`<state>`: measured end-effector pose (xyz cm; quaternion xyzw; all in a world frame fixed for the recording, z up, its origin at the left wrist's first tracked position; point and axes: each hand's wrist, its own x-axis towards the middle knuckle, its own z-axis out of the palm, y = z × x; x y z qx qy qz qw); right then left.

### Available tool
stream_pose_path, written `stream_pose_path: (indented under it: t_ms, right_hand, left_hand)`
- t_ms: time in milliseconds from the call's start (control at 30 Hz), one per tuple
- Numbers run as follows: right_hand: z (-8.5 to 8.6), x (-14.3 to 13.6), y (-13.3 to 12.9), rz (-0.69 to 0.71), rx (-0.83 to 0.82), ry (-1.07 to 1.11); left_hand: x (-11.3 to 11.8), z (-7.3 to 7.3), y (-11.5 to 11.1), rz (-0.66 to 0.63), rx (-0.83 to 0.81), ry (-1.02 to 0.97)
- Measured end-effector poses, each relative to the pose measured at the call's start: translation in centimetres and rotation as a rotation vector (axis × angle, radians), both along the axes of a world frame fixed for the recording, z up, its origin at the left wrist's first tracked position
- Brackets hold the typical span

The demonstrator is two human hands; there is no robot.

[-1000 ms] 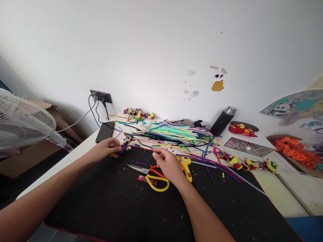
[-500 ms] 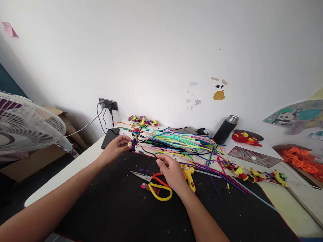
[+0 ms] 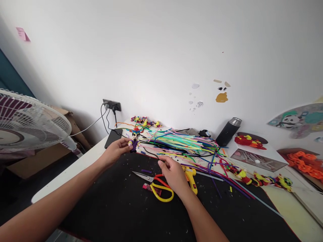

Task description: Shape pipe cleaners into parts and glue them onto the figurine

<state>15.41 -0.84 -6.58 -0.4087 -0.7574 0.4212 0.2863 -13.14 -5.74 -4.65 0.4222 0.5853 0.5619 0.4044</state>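
A small pipe-cleaner doll (image 3: 135, 143) with a purple body and a red and blue top stands upright in my left hand (image 3: 120, 148), pinched between thumb and fingers. My right hand (image 3: 173, 171) is closed on a black pipe cleaner (image 3: 150, 153), whose free end points toward the doll. Just left of and under the right hand lie scissors (image 3: 161, 193) with yellow and orange handles, blades apart. A dark pink object (image 3: 148, 187) lies beneath the scissors. Partly hidden behind the right wrist is a yellow glue gun (image 3: 192, 181). A short purple piece (image 3: 146, 171) lies near the blades.
Behind the black mat (image 3: 113, 201) lies a heap of coloured pipe cleaners (image 3: 181, 141). Finished dolls (image 3: 145, 121) sit at the back, others (image 3: 262, 179) at right. A black flask (image 3: 228, 131), a white box (image 3: 270, 154), a phone (image 3: 113, 138) and a fan (image 3: 30, 124) stand around.
The view has shifted slightly, so most things appear a little further right. The doll in my left hand now faces more toward me. Both hands keep their grips.
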Motion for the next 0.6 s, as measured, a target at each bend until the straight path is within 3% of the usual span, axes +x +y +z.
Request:
stream_pose_path:
  t_ms: [233,433,600]
  right_hand:
    - [0.5,0.1,-0.2,-0.001,0.023,-0.053]
    - [1.0,0.0,-0.6,0.025,0.040,-0.134]
    - [1.0,-0.2,-0.5,0.042,0.068,-0.214]
  left_hand:
    - [-1.2,0.4,-2.1,0.013,-0.215,-0.096]
    - [-3.0,0.0,-3.3,0.040,-0.306,-0.075]
    - [-3.0,-0.2,-3.4,0.024,-0.386,-0.013]
